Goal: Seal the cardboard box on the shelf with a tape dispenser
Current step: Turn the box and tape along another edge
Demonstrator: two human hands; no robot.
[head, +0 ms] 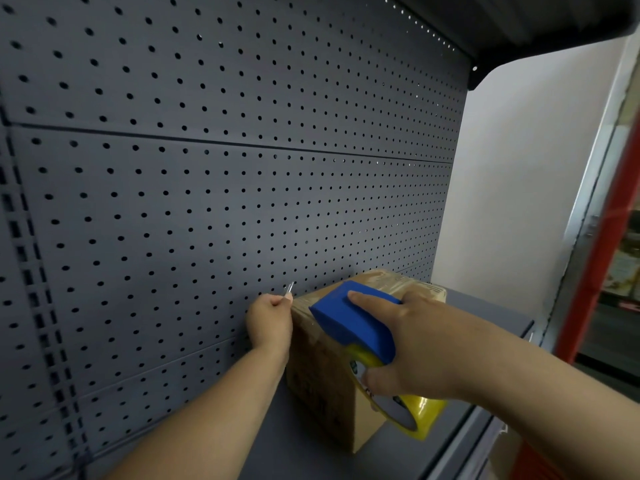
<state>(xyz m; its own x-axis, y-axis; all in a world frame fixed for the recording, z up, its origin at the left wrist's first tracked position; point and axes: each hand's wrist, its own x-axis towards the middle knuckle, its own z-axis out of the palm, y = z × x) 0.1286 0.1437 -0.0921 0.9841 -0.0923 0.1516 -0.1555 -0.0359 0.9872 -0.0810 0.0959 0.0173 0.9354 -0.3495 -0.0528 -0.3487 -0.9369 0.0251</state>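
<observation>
A brown cardboard box (325,393) stands on the grey shelf (284,455) against the pegboard, its top glossy with clear tape. My right hand (412,344) grips a blue tape dispenser (353,320) with a yellow tape roll (420,415) and holds it over the box's near top edge. My left hand (270,320) is at the box's far left top corner, fingers pinched on the clear tape end (289,289), which sticks up a little above the hand.
A dark grey pegboard (225,185) forms the back wall, with a slotted upright (38,306) on the left. An upper shelf (519,26) overhangs. To the right are a white wall (519,202) and a red-framed cabinet (602,265).
</observation>
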